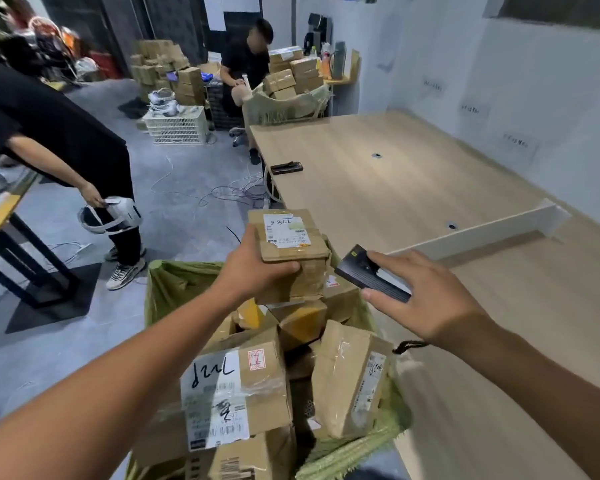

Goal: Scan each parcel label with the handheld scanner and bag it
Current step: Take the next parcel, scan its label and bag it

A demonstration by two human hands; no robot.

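My left hand (257, 268) grips a small taped cardboard parcel (291, 258) from its left side and holds it above the green woven bag (174, 282). The parcel's white label (286, 231) faces up. My right hand (426, 296) holds a black handheld scanner (368, 273) just to the right of the parcel, its front end tilted toward the label. Several cardboard parcels fill the bag below, among them a large box (229, 393) with a handwritten label and a tilted box (350, 375).
A long wooden table (413, 181) runs along the right, with a black phone (287, 167) and a white divider (482, 233) on it. A standing person (66, 143) holds a white headset at left. A seated person (246, 60) works by stacked parcels at the back. Cables cross the floor.
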